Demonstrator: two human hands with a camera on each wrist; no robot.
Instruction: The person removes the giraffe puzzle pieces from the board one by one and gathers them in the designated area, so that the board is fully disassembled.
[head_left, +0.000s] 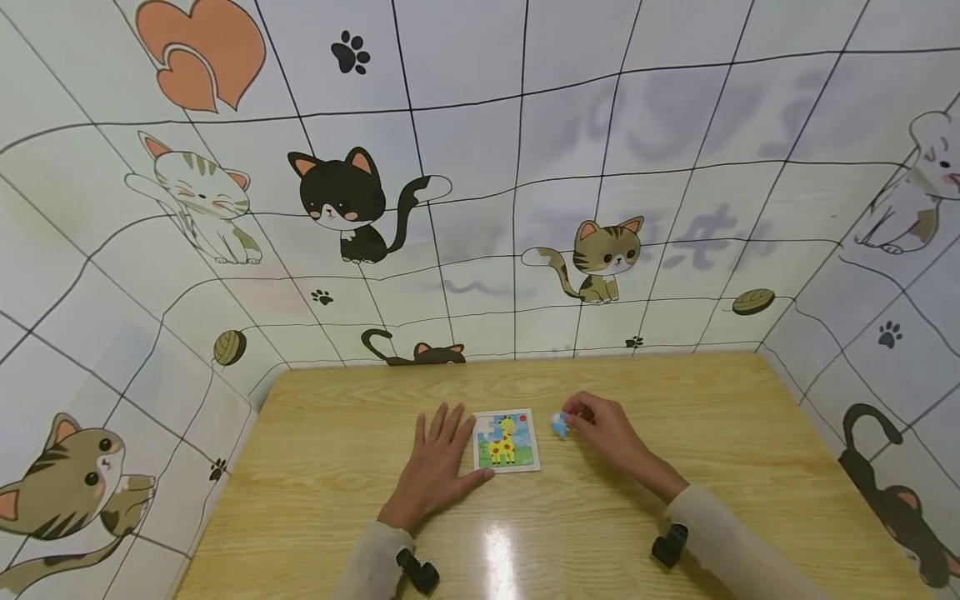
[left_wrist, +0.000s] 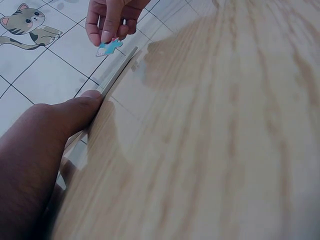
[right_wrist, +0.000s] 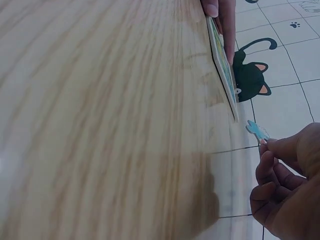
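Note:
A small square giraffe jigsaw puzzle with a white frame lies flat on the table. Its upper left part shows a pale, bare patch. My left hand rests beside it with fingers spread; the index finger lies along the left edge and the thumb touches the lower left corner. Just right of the frame, my right hand pinches a light blue puzzle piece between thumb and fingers. In the left wrist view the piece hangs below the right fingertips; in the right wrist view the piece is apart from the frame.
The wooden table reaches back to a wall covered in cat-patterned grid sheeting, which also lines both sides. Each wrist carries a black camera, on the left sleeve and the right sleeve. Light glares off the table's front middle.

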